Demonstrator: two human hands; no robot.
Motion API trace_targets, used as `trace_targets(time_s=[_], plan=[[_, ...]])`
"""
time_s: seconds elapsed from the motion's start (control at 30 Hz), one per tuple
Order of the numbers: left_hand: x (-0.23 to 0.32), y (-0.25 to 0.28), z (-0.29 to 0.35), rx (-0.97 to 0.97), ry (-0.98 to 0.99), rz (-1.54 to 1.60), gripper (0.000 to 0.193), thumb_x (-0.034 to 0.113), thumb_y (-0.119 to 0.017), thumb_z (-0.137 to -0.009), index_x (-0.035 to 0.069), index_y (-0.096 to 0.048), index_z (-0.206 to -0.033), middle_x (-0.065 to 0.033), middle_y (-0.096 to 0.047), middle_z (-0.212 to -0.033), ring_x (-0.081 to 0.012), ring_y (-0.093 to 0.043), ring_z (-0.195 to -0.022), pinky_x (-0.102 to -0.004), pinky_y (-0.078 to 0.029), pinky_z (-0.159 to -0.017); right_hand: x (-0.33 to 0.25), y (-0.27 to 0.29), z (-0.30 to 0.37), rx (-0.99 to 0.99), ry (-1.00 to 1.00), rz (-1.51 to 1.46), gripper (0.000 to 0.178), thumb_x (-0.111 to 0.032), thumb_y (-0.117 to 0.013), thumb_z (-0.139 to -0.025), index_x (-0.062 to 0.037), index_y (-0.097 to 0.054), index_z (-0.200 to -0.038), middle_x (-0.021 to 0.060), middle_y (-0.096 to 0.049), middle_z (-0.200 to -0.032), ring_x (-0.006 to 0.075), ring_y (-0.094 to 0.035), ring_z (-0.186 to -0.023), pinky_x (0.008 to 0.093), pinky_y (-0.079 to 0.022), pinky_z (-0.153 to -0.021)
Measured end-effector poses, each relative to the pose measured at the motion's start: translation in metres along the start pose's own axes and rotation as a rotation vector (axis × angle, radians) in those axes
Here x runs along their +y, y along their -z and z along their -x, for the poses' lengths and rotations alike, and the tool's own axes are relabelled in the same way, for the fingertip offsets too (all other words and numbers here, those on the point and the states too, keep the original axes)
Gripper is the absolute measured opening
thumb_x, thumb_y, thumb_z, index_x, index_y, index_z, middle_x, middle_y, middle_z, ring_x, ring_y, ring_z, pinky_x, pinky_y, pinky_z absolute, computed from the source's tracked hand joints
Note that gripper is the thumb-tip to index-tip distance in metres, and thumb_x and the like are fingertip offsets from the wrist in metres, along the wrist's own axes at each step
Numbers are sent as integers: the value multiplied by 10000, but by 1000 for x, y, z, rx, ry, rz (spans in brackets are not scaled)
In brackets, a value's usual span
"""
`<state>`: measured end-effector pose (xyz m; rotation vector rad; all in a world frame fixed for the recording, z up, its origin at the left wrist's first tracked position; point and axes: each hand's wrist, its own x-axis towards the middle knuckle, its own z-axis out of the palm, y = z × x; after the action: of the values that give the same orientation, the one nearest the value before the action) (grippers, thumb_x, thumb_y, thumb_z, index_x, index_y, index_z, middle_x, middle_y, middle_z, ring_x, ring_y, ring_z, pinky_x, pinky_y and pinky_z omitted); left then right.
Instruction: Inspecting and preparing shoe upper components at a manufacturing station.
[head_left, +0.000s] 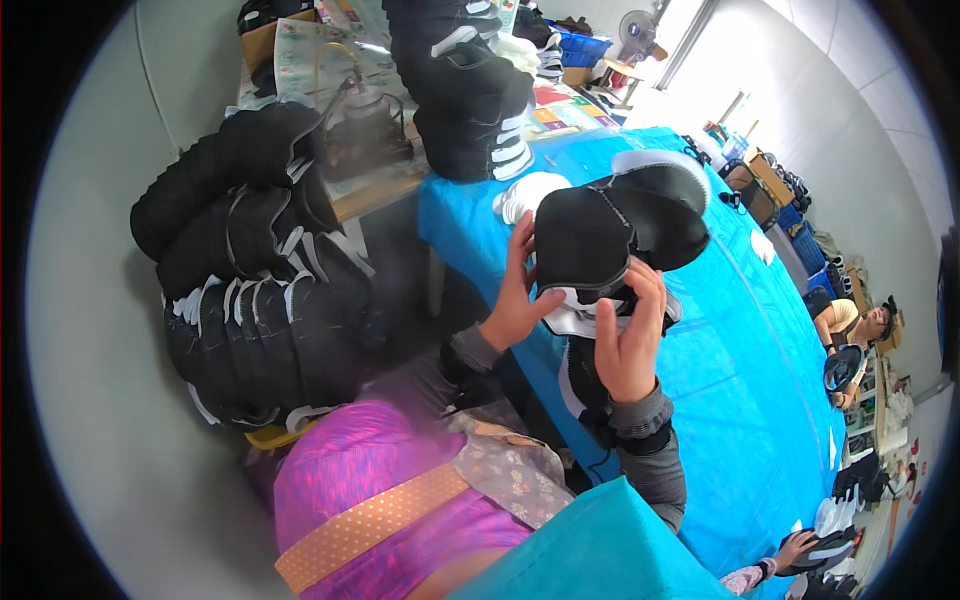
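Observation:
Over the blue-covered table I hold a black shoe upper point(585, 240) with a light-edged opening. My left hand point(515, 305) is closed on its left side, thumb along the lower edge. At the lower right edge, my right hand point(632, 345) has its fingers bent against the upper, with the thumb apart from them. Another black piece with a broad white edge point(665, 210) sits just behind, partly hidden. Below the hands, black and white shoe parts point(580, 375) show at the table's near edge. A white rounded bundle point(530, 195) lies beyond my left fingers.
Stacked black uppers with white trim point(240, 270) stand at the left. A tall stack point(465, 100) rises at the table's far end, near a blurred machine point(365, 125). The blue table cover point(740, 350) stretches right. A co-worker point(850, 325) sits beyond; another person's hand point(797, 550) holds a shoe part.

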<state>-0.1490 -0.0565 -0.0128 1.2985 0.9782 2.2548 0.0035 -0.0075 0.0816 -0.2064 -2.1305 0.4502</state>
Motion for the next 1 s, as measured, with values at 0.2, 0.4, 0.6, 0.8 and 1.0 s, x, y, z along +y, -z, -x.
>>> trace_targets(time_s=[0.2,0.4,0.6,0.8,1.0], plan=[[2,-3,11,92,-20,-68,898,191,-694,-757,91,-149,-1465,-120,-276,-1431,-266,-289,-1333,-424,-325,-1050,8,-4,-4,-92,-70,349,814,-248,-759,-711,29,-353,-1359,222,-443,-1345,380,-419,-1258,470,-334,-1030],[0,-15,20,-15,-40,-246,960,150,-718,-716,86,-132,-1475,-160,-218,-1457,-293,-260,-1357,-430,-296,-1073,6,-1,3,-65,-139,316,775,-47,-668,-695,53,-313,-1377,252,-412,-1374,402,-443,-1236,415,-414,-987],[1,20,13,-97,9,-92,926,35,-618,-644,102,-209,-1472,-90,-254,-1468,-251,-272,-1361,-404,-294,-1071,3,46,-6,-148,-252,-7,510,116,-493,-697,27,-585,-1191,175,-636,-1119,244,-616,-1025,269,-469,-858],[30,27,-20,-208,95,-15,861,302,-714,-744,-8,-288,-1425,-122,-335,-1447,-230,-302,-1358,-341,-204,-1121,16,67,1,-32,-469,-468,406,102,-549,-817,17,-562,-1214,87,-616,-1163,101,-573,-1014,206,-456,-824],[62,80,-127,-45,126,347,565,360,-557,-852,28,-465,-1300,-121,-531,-1254,-228,-538,-1147,-347,-425,-983,32,91,33,62,-259,-289,346,-5,-541,-899,6,-527,-1244,149,-523,-1312,210,-579,-1112,335,-442,-948]])
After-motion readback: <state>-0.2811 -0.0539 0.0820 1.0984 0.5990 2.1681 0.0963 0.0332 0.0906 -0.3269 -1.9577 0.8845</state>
